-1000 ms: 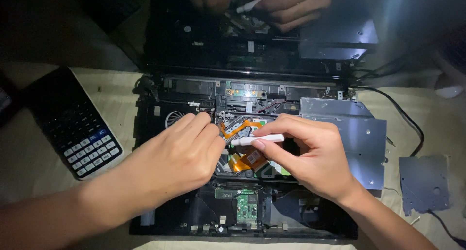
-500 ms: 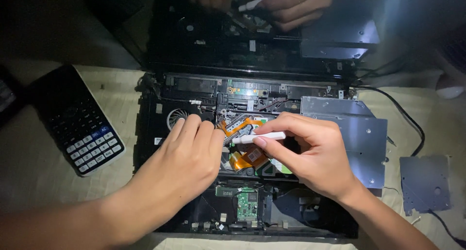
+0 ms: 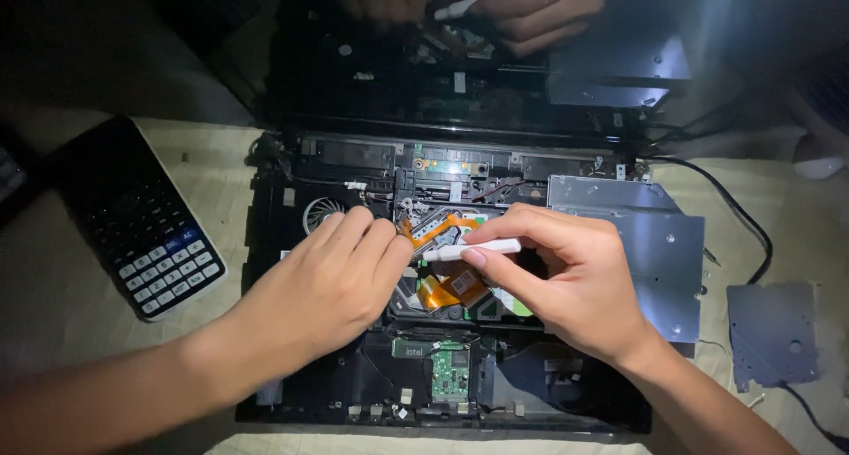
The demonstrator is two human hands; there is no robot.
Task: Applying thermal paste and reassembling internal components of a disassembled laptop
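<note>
An opened black laptop base (image 3: 292,331) lies on the table with its insides bared. My right hand (image 3: 575,278) pinches a thin white stick-like tool (image 3: 473,249), its tip pointing left toward an orange flex cable (image 3: 442,287) near the middle. My left hand (image 3: 327,282) rests flat on the laptop's inner parts, fingertips beside the tool's tip next to a round fan (image 3: 320,213). What the tip touches is hidden by my fingers. The dark laptop screen (image 3: 460,57) at the back mirrors both hands.
A black calculator (image 3: 146,229) lies left of the laptop. A silver metal drive box (image 3: 659,243) sits in the laptop's right side. A loose grey metal plate (image 3: 774,331) and a black cable (image 3: 752,234) lie at the right. A green circuit board (image 3: 451,371) shows near the front.
My left hand has slid slightly to the right, closer to the tool's tip. My right hand and the white tool stay almost where they were.
</note>
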